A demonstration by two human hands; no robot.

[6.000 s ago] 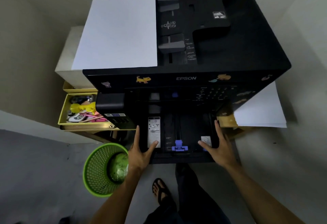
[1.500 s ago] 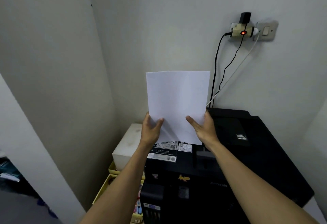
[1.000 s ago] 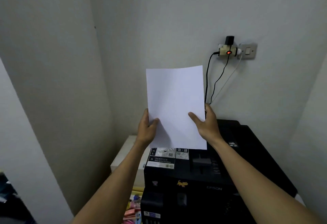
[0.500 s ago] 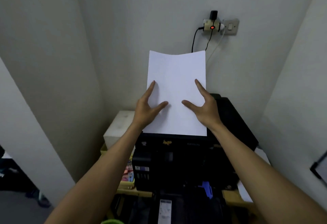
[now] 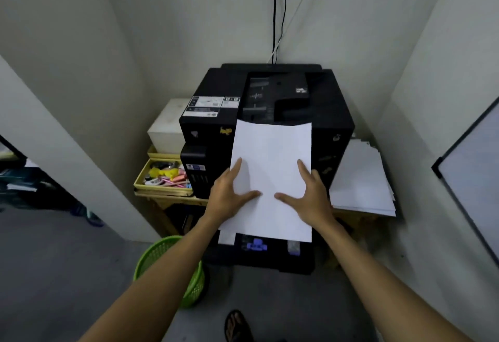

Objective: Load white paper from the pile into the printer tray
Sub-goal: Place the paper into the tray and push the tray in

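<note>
A stack of white paper (image 5: 272, 158) hangs flat in front of the black printer (image 5: 333, 115), its near edge over the pulled-out black tray (image 5: 270, 259). My left hand (image 5: 224, 198) holds the stack's left edge and my right hand (image 5: 310, 196) its right edge. Each thumb and forefinger lies spread on top, and the other fingers are hidden beneath. The tray's blue guide (image 5: 256, 246) shows just past the paper's near edge. A pile of white paper (image 5: 361, 179) lies on the wooden stand to the right of the printer.
A green mesh basket (image 5: 159, 258) stands on the floor at the lower left. A yellow drawer (image 5: 162, 177) of small items and a white box (image 5: 167, 123) sit left of the printer. Walls close in on both sides, with a framed board (image 5: 472, 169) at right. Cables (image 5: 275, 18) hang behind.
The paper has come down from upright in front of the wall to flat and low over the open tray. My view has tilted down with it.
</note>
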